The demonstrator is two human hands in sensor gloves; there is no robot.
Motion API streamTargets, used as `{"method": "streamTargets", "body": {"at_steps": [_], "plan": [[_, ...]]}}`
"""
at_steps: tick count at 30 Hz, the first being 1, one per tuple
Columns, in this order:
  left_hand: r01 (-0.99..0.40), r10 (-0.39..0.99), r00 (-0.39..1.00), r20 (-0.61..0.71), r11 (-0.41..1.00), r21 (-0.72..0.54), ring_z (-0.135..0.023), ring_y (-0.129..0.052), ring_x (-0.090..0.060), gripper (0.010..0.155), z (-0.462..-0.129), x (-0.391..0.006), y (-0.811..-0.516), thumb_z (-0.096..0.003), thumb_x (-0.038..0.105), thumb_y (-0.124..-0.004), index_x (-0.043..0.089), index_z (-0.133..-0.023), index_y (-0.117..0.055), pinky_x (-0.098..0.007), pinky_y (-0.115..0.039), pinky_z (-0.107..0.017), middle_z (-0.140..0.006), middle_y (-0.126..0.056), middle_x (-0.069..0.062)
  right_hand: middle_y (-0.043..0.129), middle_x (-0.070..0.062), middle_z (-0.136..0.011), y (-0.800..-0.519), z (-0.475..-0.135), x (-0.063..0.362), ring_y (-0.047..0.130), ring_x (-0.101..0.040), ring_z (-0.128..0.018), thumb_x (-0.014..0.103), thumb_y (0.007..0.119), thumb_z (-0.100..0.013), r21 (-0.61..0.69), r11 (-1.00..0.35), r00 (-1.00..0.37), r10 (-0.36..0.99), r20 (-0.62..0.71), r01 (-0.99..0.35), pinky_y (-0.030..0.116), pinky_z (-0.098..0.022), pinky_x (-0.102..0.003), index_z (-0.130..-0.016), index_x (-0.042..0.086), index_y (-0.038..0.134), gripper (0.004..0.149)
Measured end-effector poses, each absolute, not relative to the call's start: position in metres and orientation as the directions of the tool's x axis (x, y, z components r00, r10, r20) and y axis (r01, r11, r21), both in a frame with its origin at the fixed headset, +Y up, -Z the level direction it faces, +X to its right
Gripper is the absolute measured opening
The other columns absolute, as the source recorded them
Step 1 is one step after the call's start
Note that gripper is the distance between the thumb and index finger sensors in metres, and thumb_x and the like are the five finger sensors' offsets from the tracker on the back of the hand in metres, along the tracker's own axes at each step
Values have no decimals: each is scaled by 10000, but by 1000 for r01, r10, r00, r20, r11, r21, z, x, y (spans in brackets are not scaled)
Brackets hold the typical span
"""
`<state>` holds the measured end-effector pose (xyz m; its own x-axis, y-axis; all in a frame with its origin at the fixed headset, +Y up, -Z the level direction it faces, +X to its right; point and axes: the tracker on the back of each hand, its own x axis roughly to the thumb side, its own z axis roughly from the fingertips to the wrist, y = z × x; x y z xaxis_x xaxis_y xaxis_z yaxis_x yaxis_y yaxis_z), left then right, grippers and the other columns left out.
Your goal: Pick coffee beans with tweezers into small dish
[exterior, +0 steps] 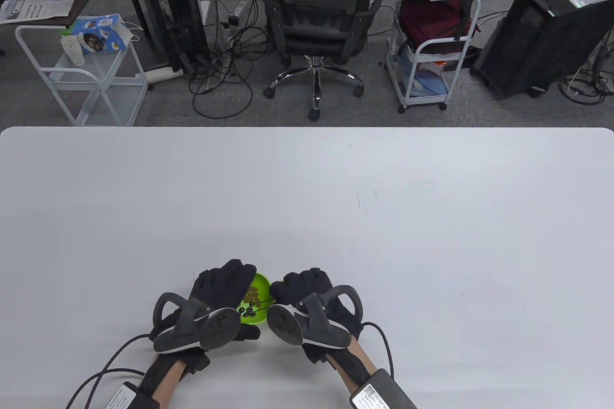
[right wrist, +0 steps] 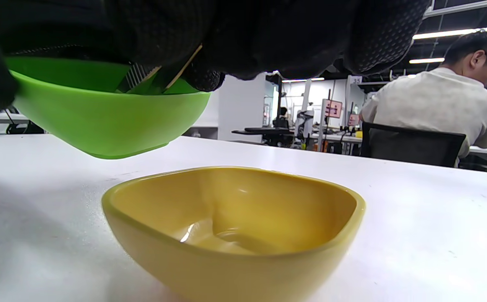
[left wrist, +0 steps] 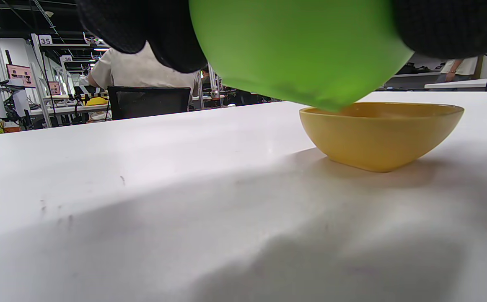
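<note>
The left hand [exterior: 223, 291] held a green bowl [exterior: 256, 303] of coffee beans [exterior: 250, 306] lifted above the table, near the yellow dish [right wrist: 235, 226]. The right hand [exterior: 307, 291] pinched tweezers [right wrist: 159, 75] inside the bowl; steadying it would likely help grip one bean.

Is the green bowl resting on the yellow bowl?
Apart. In the right wrist view the green bowl hangs lifted, with white table visible between it and the yellow bowl.

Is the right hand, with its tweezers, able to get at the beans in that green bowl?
Probably yes. The left hand holds the green bowl raised beside the right hand. The tweezers already dip over its rim, and nothing covers the beans.
</note>
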<state>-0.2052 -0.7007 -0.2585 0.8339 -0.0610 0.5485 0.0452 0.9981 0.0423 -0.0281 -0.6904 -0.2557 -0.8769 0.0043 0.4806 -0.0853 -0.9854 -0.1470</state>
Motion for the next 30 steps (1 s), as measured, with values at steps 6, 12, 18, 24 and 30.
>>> {"method": "streamTargets", "body": {"at_steps": [6, 12, 18, 24, 30], "plan": [[53, -70, 831, 553, 998, 46, -992, -816, -464, 1108, -258, -204, -701, -335, 717, -738, 71, -1195, -471, -669, -679, -750, -1232, -584, -268, 860, 20, -692, -690, -255, -31, 901, -208, -516, 372, 712, -458, -155, -986, -876, -15, 483, -68, 688, -713, -584, -869, 240, 776, 437], [58, -72, 831, 552, 997, 42, -992, -815, -465, 1107, -258, -204, -701, -336, 718, -737, 72, -1195, -470, -670, -679, -751, -1232, -584, -267, 857, 21, -690, -690, -254, -32, 898, -205, -513, 373, 707, -459, -156, -986, -875, -31, 483, -51, 688, -713, -584, -868, 241, 772, 435], [56, -70, 834, 548, 998, 43, -992, -816, -465, 1108, -259, -205, -701, -337, 717, -737, 70, -1195, -470, -670, -678, -751, -1231, -586, -267, 849, 20, -694, -690, -254, -34, 894, -204, -517, 371, 694, -463, -159, -987, -874, -49, 483, -33, 685, -716, -585, -866, 245, 766, 428], [57, -70, 832, 550, 998, 41, -992, -816, -465, 1108, -259, -205, -702, -336, 718, -736, 72, -1196, -469, -669, -680, -751, -1234, -583, -264, 844, 18, -698, -690, -254, -34, 890, -207, -520, 366, 684, -468, -149, -988, -874, -48, 484, -28, 680, -718, -589, -866, 243, 761, 424], [58, -70, 832, 550, 998, 40, -991, -817, -465, 1108, -259, -204, -702, -336, 719, -736, 71, -1195, -470, -669, -680, -751, -1231, -587, -269, 842, 15, -699, -691, -254, -35, 888, -211, -524, 361, 677, -470, -143, -990, -874, -55, 482, -17, 678, -720, -590, -864, 244, 759, 419]]}}
